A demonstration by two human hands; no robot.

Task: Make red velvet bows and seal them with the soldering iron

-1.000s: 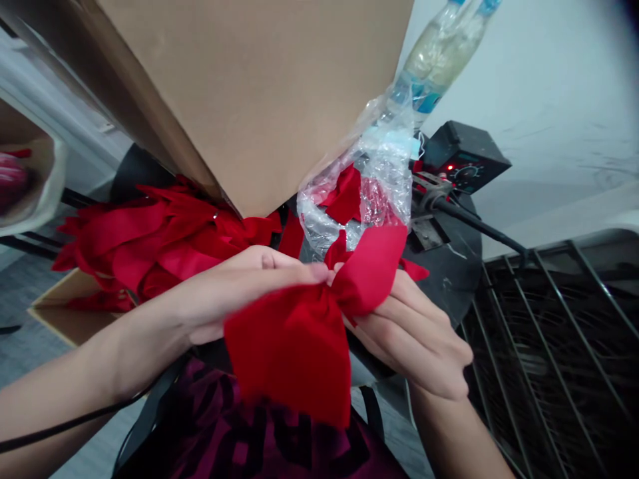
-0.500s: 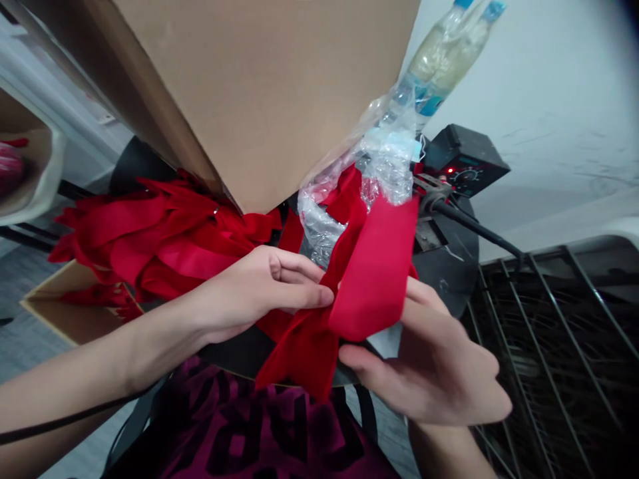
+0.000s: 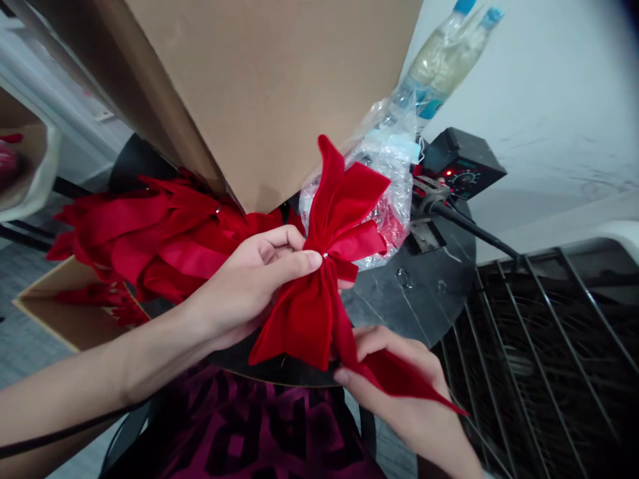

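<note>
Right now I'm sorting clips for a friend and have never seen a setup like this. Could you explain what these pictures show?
There is no machine doing the work here: these are a person's own two bare hands. One camera, worn on their head, looks forward and down, so you see roughly what they see.

The left hand pinches a red bow near its middle, beside a small shiny spot. The right hand holds its ribbon tail, lower down.

On the dark table lies a clear plastic bag. To the left is a heap of red ribbon pieces, and beyond rises a large cardboard box.
</note>
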